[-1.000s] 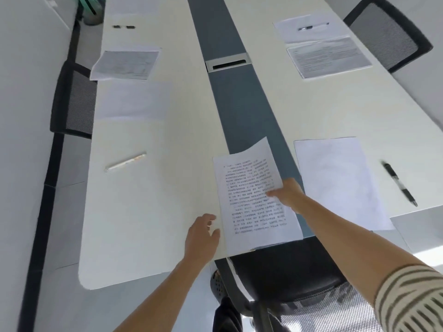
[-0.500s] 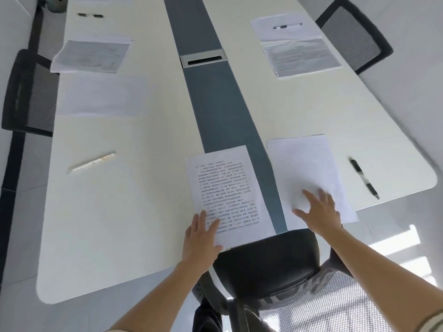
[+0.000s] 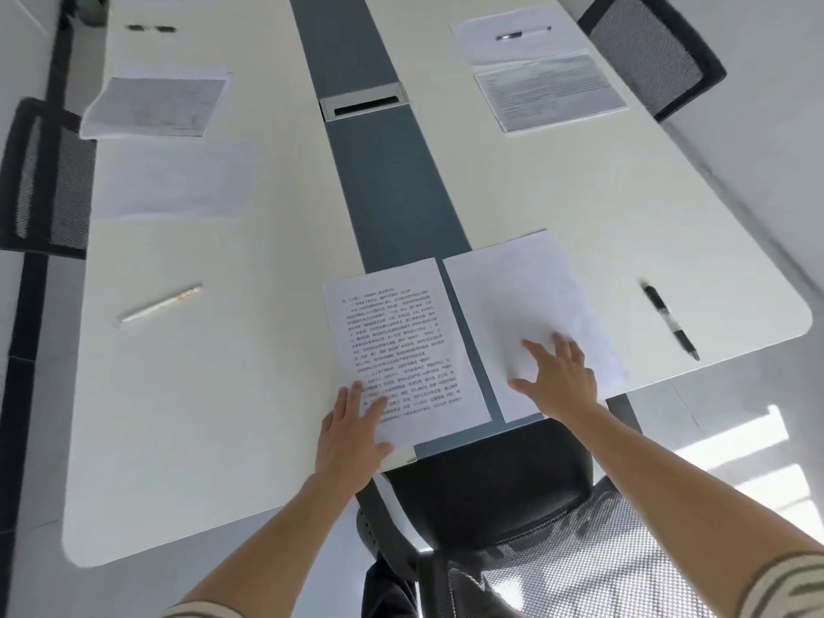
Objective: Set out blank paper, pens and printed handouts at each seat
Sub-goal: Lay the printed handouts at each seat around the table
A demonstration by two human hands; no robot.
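Pressing flat fingers (image 3: 352, 399), left hand (image 3: 348, 434) pins handout (image 3: 401, 341), right hand (image 3: 562, 381) blank sheet (image 3: 512, 296); black pen (image 3: 669, 321) nearby.

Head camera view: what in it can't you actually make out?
All in the head view.
Handout: print too small to read; near corner under the left hand.
Blank sheet: near edge partly covered by the right hand.
Black pen: blurred, no markings legible.
Dark items at the far left: too small to identify.
Left chair: cut off by the frame edge.
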